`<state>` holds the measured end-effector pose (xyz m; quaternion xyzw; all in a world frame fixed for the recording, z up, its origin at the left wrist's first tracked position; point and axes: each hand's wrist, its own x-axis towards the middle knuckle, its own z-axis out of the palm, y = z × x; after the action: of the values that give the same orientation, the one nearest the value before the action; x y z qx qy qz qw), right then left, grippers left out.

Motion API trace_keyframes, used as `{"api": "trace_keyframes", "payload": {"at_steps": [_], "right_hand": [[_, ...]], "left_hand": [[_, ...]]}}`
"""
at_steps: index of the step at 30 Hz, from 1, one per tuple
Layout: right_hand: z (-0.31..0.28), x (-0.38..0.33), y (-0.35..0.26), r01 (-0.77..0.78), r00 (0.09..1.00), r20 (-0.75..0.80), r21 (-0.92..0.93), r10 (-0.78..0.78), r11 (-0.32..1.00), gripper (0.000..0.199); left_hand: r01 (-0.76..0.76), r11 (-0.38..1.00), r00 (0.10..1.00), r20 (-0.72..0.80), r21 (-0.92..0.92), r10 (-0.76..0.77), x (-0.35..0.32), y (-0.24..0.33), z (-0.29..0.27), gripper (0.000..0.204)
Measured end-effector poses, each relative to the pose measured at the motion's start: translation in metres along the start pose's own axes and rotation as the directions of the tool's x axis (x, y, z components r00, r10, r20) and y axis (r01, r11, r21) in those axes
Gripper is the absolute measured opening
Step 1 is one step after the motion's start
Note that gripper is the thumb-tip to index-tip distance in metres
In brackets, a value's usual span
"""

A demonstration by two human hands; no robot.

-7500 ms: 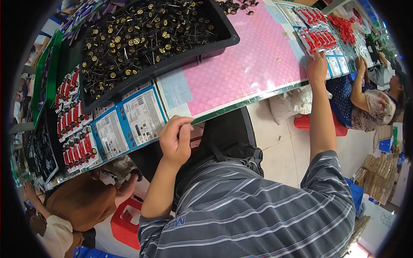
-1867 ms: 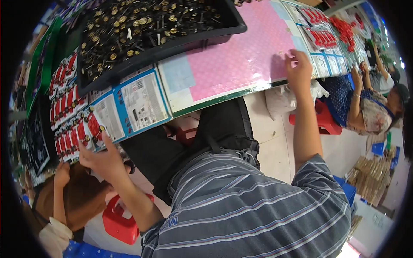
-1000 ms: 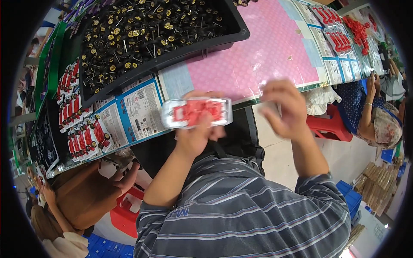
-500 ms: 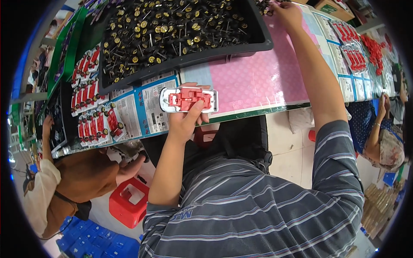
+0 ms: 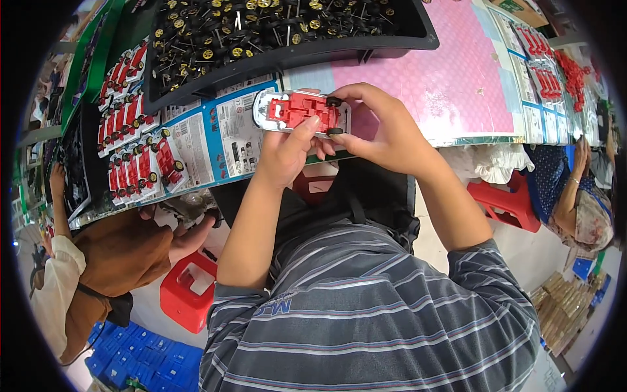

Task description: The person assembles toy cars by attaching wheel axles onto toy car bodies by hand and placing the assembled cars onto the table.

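A toy car body [image 5: 292, 108], white-edged with a red underside turned up, lies in my left hand [image 5: 282, 157]. The left thumb presses on the red part while the other fingers pass beneath it. At the car's right end my right hand [image 5: 395, 134] pinches a wheel axle, its thumb and forefinger at the two black wheels [image 5: 335, 102]. The axle lies across the red underside; whether it is seated there I cannot tell. Behind the hands stands a black tray [image 5: 287, 60] full of wheel axles with black and yellow wheels.
Rows of red-and-white toy cars [image 5: 134, 173] lie at the left on printed sheets [image 5: 192, 147]. Pink padded sheeting [image 5: 450, 85] covers the table to the right. Red parts [image 5: 571, 78] lie farther right. Co-workers sit at both sides; a red stool [image 5: 189, 294] is at lower left.
My right hand has come back from the far right of the table to the car, now with a wheel axle. My left hand still holds the car, slightly higher and farther right.
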<state>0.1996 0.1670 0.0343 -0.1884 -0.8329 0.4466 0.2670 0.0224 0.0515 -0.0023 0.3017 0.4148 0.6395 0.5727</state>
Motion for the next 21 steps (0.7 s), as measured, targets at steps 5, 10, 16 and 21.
{"api": "trace_keyframes", "payload": {"at_steps": [5,10,16,21], "right_hand": [[-0.006,0.001,-0.016,0.019,0.998,0.062,-0.158,-0.009,0.987,0.059],[-0.05,0.062,-0.025,0.127,0.979,-0.124,-0.267,-0.164,0.955,0.034],[-0.067,0.158,0.031,0.072,0.992,0.123,-0.7,0.02,0.711,0.02],[-0.073,0.158,0.058,0.094,0.989,-0.011,-0.733,-0.15,0.673,0.017]], "left_hand": [[-0.046,0.999,0.999,0.014,0.009,0.046,-0.005,-0.004,0.001,0.05],[-0.047,0.996,0.998,0.028,-0.081,0.049,-0.007,-0.003,-0.004,0.042],[-0.032,0.995,0.998,0.05,-0.095,0.037,-0.004,0.001,0.001,0.037],[-0.034,0.995,0.999,0.014,-0.093,0.036,-0.006,0.0,0.003,0.033]]}}
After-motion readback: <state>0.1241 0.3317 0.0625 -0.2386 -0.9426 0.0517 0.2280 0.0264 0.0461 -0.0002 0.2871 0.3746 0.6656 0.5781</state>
